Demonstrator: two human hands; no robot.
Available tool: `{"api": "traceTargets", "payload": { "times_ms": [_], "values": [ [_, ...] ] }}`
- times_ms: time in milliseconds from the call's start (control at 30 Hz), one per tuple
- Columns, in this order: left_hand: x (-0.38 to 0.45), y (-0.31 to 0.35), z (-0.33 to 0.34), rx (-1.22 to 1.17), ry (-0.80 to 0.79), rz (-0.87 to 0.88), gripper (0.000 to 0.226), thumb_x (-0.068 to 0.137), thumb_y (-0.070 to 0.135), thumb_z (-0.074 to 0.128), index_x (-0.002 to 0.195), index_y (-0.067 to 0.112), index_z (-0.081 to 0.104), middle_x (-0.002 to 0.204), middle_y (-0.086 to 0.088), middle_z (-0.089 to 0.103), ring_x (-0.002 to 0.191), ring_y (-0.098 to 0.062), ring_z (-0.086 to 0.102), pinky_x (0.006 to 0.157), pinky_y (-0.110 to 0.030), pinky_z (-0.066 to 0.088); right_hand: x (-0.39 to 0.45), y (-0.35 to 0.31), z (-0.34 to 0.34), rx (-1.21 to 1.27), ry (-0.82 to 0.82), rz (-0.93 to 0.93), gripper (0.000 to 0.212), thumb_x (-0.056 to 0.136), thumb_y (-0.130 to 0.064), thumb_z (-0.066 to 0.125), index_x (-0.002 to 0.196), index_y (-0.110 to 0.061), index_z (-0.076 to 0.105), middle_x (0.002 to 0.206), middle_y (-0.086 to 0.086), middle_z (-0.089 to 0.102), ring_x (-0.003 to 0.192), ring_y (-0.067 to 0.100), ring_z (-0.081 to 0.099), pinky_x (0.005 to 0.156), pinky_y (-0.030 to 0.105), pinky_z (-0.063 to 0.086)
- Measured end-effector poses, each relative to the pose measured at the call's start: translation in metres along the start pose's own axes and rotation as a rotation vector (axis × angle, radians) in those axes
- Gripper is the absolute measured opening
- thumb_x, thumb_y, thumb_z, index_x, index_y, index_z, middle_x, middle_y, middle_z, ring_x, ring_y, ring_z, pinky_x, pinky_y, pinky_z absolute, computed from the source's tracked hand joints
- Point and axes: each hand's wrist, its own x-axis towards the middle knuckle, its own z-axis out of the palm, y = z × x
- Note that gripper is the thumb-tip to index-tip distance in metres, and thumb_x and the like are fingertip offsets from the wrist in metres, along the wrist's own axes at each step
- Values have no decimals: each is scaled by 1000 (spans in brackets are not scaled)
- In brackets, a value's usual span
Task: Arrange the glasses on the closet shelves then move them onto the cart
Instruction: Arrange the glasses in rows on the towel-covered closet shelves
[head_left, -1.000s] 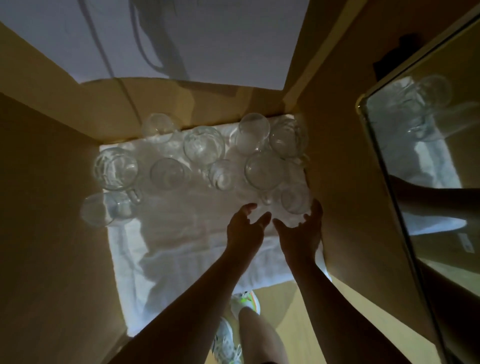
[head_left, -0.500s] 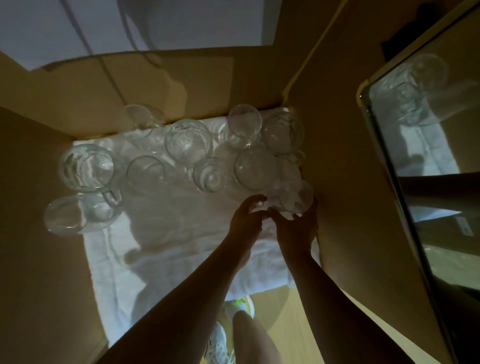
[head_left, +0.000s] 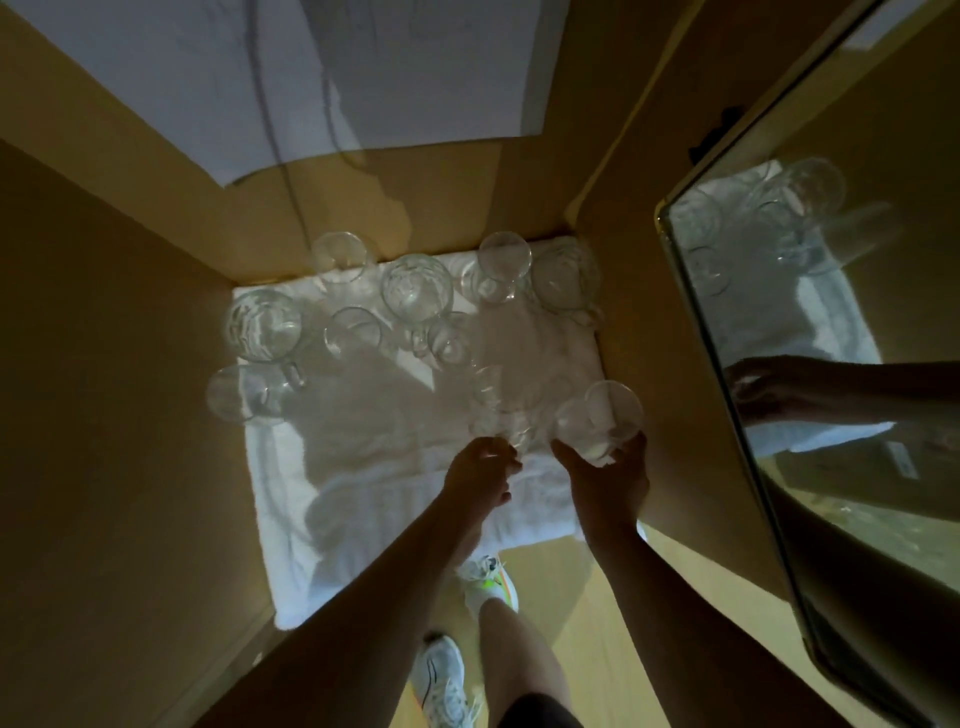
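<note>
Item: clear stemmed glass (head_left: 605, 421), gripped in my right hand (head_left: 608, 478); left hand (head_left: 480, 473) grips blurred clear glass (head_left: 501, 410); both lifted above white towel-lined shelf (head_left: 363, 467); next, judged: carry to cart, unseen.

home, prob bedroom closet | wood-panel closet walls (head_left: 130, 415) | white towel (head_left: 374, 499) lining shelf w/ glasses (head_left: 415, 293) on it | mirrored door (head_left: 831, 364) on right | wood floor (head_left: 587, 613), sneakers (head_left: 441, 686) below

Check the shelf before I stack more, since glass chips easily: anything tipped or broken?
No breakage shows. One glass at the towel's left edge looks tilted, partly off the cloth beside the handled mug. Each hand holds a glass.
</note>
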Motion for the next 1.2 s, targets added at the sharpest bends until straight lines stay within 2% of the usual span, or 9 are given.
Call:
{"api": "traceTargets", "payload": {
  "times_ms": [100,267,433,633,700,833,933,1033,1200],
  "values": [
    [-27,-13,-14,-60,21,-62,15,90,-1,67,87,14,65,71,-2,61,61,-15,53,63,-30,48,-19,-7,-16,-18,-50,-10,89,62,-30,95,135,-9,47,126,12,64,115,30,61,104,45,47],
    [-81,-17,-39,-142,56,-58,30,95,2,63,72,16,49,43,6,40,37,-7,35,48,-22,29,-61,-28,-42,4,-117,-57,81,64,-26,95,127,-6,49,119,13,65,110,30,61,98,38,49],
    [-155,-8,-67,-158,102,48,25,99,23,64,79,11,55,64,-5,43,58,-16,41,62,-30,37,-112,-71,-67,35,-192,-187,83,63,-30,96,129,-6,53,110,2,63,102,20,61,81,19,40],
    [-237,14,-100,-140,118,289,29,104,34,56,83,14,50,63,-1,43,53,-14,37,51,-24,34,-172,-139,-110,143,-214,-378,77,63,-33,95,125,-12,55,111,1,66,101,21,62,88,37,53],
    [-268,25,-108,-176,135,356,31,103,35,58,81,15,52,72,-4,49,60,-15,45,55,-26,39,-189,-164,-129,178,-206,-464,75,60,-38,94,121,-17,57,107,-1,68,97,20,66,85,42,57],
    [-328,39,-124,-180,138,518,35,100,42,59,78,16,53,74,-7,55,65,-18,54,65,-29,52,-225,-207,-168,207,-233,-615,73,65,-41,90,127,-27,54,115,-7,68,103,15,67,89,41,56],
    [-374,51,-130,-178,118,632,37,101,44,56,75,18,51,60,-1,48,56,-16,50,59,-27,50,-253,-229,-196,300,-242,-652,71,67,-36,89,127,-26,53,117,-6,66,106,15,65,92,40,55],
    [-413,59,-133,-187,102,737,38,102,44,54,72,21,53,54,1,51,51,-16,48,57,-27,45,-280,-246,-227,367,-232,-710,69,72,-26,89,127,-23,48,115,-5,63,103,14,63,71,12,49],
    [-465,56,-130,-236,48,824,36,98,42,55,71,21,50,66,-8,51,52,-19,45,56,-31,43,-317,-251,-275,378,-172,-785,73,71,-35,89,129,-24,46,114,-6,61,99,13,61,74,22,45]
  ]
}}
